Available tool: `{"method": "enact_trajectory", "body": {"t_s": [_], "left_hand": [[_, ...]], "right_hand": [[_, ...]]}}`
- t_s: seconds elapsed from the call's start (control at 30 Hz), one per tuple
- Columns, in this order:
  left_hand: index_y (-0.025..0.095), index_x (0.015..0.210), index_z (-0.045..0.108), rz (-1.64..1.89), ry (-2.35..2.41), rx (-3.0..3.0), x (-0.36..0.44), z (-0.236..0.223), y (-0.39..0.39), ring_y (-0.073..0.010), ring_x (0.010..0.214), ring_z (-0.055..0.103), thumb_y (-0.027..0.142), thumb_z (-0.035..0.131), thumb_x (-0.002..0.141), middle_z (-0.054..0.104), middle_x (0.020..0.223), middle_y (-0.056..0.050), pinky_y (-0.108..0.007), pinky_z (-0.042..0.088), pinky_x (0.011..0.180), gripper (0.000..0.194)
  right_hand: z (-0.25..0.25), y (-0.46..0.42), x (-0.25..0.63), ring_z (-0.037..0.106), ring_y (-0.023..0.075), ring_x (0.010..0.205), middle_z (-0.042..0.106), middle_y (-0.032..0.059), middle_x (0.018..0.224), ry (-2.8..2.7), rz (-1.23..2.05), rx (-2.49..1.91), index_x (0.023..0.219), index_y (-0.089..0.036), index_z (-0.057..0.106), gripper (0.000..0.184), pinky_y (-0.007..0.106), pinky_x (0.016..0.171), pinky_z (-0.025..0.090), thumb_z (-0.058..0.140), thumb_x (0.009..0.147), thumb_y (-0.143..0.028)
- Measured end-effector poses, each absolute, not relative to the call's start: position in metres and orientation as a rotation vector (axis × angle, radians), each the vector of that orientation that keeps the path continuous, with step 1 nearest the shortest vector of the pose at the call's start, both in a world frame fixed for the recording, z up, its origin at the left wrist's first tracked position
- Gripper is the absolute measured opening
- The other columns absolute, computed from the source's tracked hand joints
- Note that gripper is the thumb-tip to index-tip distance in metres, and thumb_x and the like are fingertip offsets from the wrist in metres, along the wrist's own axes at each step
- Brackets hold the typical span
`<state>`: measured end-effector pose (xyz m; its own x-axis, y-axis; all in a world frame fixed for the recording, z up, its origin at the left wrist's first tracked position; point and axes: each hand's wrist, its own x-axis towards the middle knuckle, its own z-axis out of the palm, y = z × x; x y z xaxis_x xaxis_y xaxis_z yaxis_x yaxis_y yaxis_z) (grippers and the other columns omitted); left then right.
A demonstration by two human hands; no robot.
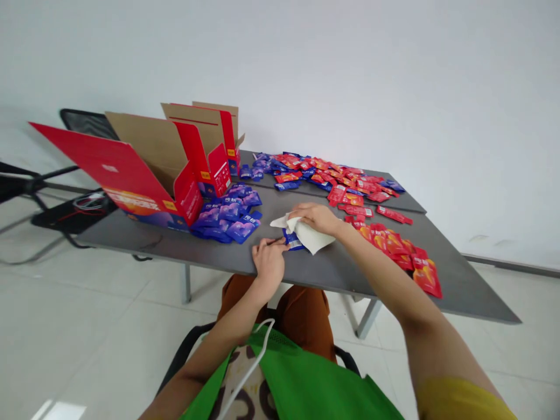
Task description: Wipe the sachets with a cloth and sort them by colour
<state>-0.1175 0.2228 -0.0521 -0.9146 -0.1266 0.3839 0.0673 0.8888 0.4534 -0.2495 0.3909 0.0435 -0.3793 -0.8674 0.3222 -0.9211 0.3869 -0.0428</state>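
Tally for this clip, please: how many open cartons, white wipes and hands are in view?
Open red cartons: 3
White wipe: 1
Left hand and right hand: 2
Total: 6

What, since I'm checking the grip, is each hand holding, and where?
The left hand pinches a blue sachet at its left end; the right hand presses a white cloth from above.

The left hand [269, 263] holds a small blue sachet [293, 241]. Just past its fingers [275, 244], the right hand [317, 217] holds a white tissue [309, 234].
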Motion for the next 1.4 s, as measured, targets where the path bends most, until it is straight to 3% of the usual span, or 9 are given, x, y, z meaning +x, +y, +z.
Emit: {"method": "enact_trajectory", "body": {"t_s": [0.17, 0.3, 0.6, 0.77, 0.93, 1.07, 1.4], "left_hand": [[0.036, 0.107, 0.075, -0.700, -2.661, 0.017, -0.119, -0.049, 0.209, -0.0215, 0.113, 0.051, 0.013, 0.047, 0.091, 0.073, 0.105, -0.004, -0.038, 0.033, 0.093, 0.039], [0.038, 0.116, 0.069, -0.717, -2.721, -0.190, -0.123, -0.048, 0.196, -0.0196, 0.113, 0.049, 0.016, 0.046, 0.094, 0.071, 0.114, -0.001, -0.037, 0.032, 0.093, 0.039], [0.040, 0.121, 0.066, -0.652, -2.788, -0.254, -0.121, -0.045, 0.191, -0.0199, 0.115, 0.049, 0.021, 0.048, 0.096, 0.065, 0.129, 0.003, -0.039, 0.031, 0.094, 0.036], [0.040, 0.121, 0.066, -0.692, -2.673, -0.230, -0.116, -0.055, 0.194, -0.0208, 0.114, 0.047, 0.013, 0.045, 0.094, 0.062, 0.133, 0.006, -0.040, 0.031, 0.093, 0.044], [0.040, 0.120, 0.067, -0.674, -2.699, -0.238, -0.117, -0.055, 0.193, -0.0206, 0.115, 0.046, 0.009, 0.044, 0.089, 0.065, 0.129, 0.005, -0.040, 0.031, 0.095, 0.050], [0.040, 0.117, 0.069, -0.622, -2.790, -0.215, -0.114, -0.044, 0.193, -0.0222, 0.116, 0.046, 0.011, 0.044, 0.089, 0.070, 0.118, 0.000, -0.040, 0.032, 0.094, 0.048], [0.042, 0.122, 0.065, -0.517, -2.876, -0.214, -0.117, -0.038, 0.202, -0.0236, 0.117, 0.044, 0.022, 0.043, 0.095, 0.063, 0.132, 0.004, -0.041, 0.031, 0.096, 0.040]], "right_hand": [[0.007, 0.406, -0.228, 0.051, 0.0202, 0.125, 0.053, 0.0066, 0.138, -2.360, 0.496, 1.894, 0.123, -0.029, 0.067, 0.042, 0.038, 0.105, 0.039, 0.039, 0.095, -0.014], [-0.016, 0.407, -0.243, 0.052, 0.0233, 0.120, 0.055, 0.0080, 0.134, -2.354, 0.391, 1.747, 0.129, -0.032, 0.064, 0.046, 0.043, 0.102, 0.042, 0.041, 0.094, -0.013], [-0.008, 0.364, -0.301, 0.058, 0.0244, 0.108, 0.062, 0.0035, 0.130, -2.468, 0.074, 1.328, 0.126, -0.034, 0.065, 0.046, 0.036, 0.089, 0.049, 0.043, 0.092, -0.013], [0.011, 0.373, -0.299, 0.057, 0.0231, 0.117, 0.062, 0.0072, 0.131, -2.369, 0.399, 1.353, 0.134, -0.024, 0.060, 0.043, 0.038, 0.101, 0.043, 0.042, 0.095, -0.021], [0.016, 0.394, -0.247, 0.054, 0.0204, 0.122, 0.062, 0.0070, 0.130, -2.233, 0.717, 1.575, 0.130, -0.025, 0.063, 0.038, 0.038, 0.105, 0.040, 0.040, 0.099, -0.026], [0.000, 0.405, -0.218, 0.058, 0.0199, 0.115, 0.064, 0.0081, 0.124, -2.317, 0.563, 1.752, 0.120, -0.028, 0.069, 0.037, 0.037, 0.100, 0.043, 0.041, 0.098, -0.021], [-0.012, 0.391, -0.254, 0.057, 0.0205, 0.112, 0.061, 0.0060, 0.124, -2.399, 0.198, 1.520, 0.126, -0.031, 0.065, 0.038, 0.034, 0.095, 0.044, 0.043, 0.096, -0.020]]}}
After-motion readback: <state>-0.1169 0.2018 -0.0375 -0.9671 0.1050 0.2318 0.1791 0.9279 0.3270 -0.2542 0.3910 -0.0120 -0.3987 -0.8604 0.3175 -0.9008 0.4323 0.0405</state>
